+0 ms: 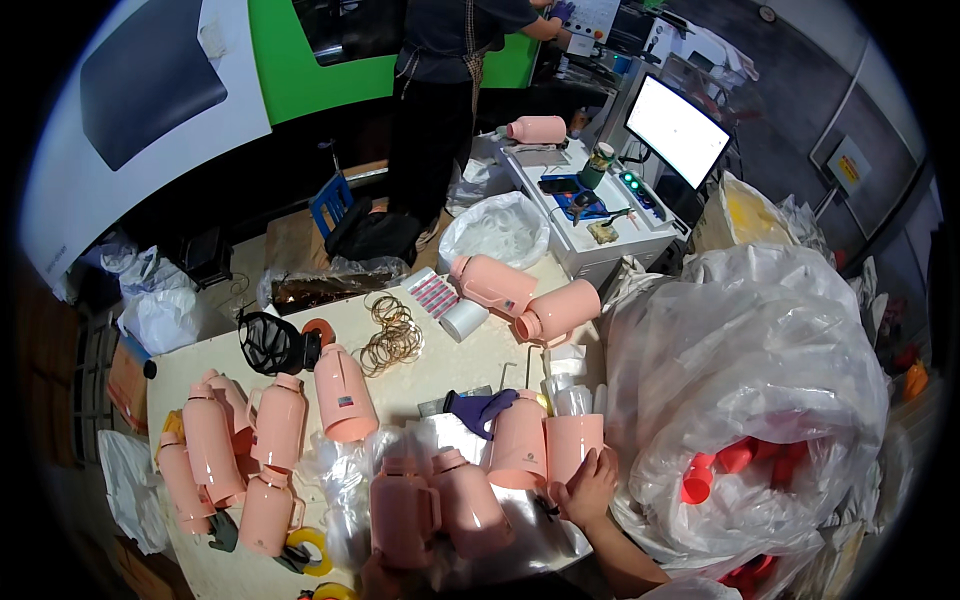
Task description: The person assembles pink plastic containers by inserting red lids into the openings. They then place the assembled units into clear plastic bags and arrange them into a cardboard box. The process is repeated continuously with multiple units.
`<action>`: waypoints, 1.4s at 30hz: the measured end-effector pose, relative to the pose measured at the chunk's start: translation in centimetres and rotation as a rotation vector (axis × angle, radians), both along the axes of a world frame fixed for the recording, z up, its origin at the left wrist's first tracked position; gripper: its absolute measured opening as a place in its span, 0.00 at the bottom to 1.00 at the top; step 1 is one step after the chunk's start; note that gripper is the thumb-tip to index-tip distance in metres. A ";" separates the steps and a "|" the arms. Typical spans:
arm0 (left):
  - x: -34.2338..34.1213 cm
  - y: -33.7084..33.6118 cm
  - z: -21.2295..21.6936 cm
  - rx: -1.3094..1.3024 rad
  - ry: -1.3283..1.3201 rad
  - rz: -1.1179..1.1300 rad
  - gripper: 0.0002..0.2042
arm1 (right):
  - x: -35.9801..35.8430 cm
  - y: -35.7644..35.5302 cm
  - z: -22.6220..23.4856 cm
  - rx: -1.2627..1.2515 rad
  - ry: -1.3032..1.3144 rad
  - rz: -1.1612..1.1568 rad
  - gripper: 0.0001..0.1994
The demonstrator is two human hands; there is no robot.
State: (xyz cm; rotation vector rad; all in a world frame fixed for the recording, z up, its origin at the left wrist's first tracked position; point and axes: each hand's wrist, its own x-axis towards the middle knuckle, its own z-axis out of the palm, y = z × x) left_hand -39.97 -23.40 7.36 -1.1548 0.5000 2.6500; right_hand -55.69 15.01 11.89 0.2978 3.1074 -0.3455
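Observation:
Near the lower edge, my left hand [383, 577] is at the base of a pink jug with a side handle [403, 515]; its fingers are mostly hidden, but it seems to hold the jug. A second pink jug [472, 505] leans right beside it. My right hand [590, 488] is closed around the lower end of a pink cylindrical jug body [574, 440], thumb and fingers on its side. Left of that lies another pink jug [520, 440], its wide base toward me. A purple glove [484, 411] rests against its far side.
Several pink jugs [278, 425] crowd the table's left side, with yellow tape [312, 552] nearby. Wire rings [390, 338], a black mesh item [270, 343] and two lying jugs [558, 310] are farther back. A large plastic bag [755, 345] with red parts stands right. A person [435, 90] works behind.

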 end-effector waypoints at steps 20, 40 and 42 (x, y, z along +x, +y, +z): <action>0.2 -0.1 -4.4 -0.071 -0.159 0.087 0.14 | 0.7 0.1 -1.3 -0.031 0.027 0.044 0.53; -17.9 -8.1 -4.4 -0.948 0.025 0.001 0.17 | -13.9 -15.9 -0.7 -0.683 0.133 0.432 0.38; -22.2 -8.3 -5.9 -0.789 0.169 -0.081 0.19 | -17.5 -14.5 -4.1 -0.830 0.056 0.230 0.39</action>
